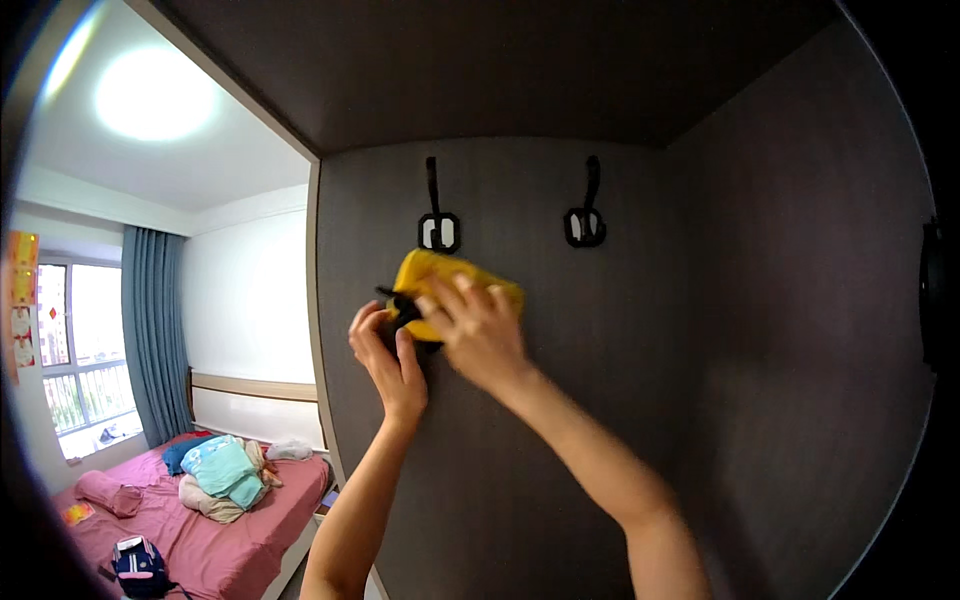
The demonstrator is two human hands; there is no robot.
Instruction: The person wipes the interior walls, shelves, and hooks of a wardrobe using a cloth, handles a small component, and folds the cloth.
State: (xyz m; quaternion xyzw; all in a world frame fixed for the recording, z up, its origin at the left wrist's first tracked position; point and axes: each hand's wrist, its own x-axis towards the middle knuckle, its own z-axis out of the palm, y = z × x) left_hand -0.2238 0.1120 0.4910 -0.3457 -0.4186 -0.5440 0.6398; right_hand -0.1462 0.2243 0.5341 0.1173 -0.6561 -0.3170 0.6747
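My right hand [478, 330] grips a folded yellow cloth [430, 268], its fingers bent over the cloth's front. My left hand [388, 362] is at the cloth's lower left, its thumb and fingers closed around a small black piece [404, 308] with a thin prong. This piece looks like a hook, but the cloth and fingers cover most of it. Just above the cloth, a black wall hook [438, 230] with a pale centre is fixed to the dark panel. A matching black hook [585, 226] is farther right, apart from both hands.
The dark panel [600, 400] meets a side wall [810, 300] at right and an overhead board [500, 70]. Left of the cabinet's edge [318, 300] is a bed [250, 520] with piled bedding [225, 470] and a dark blue backpack [140, 567]. A blue-grey curtain [155, 330] hangs beside the window.
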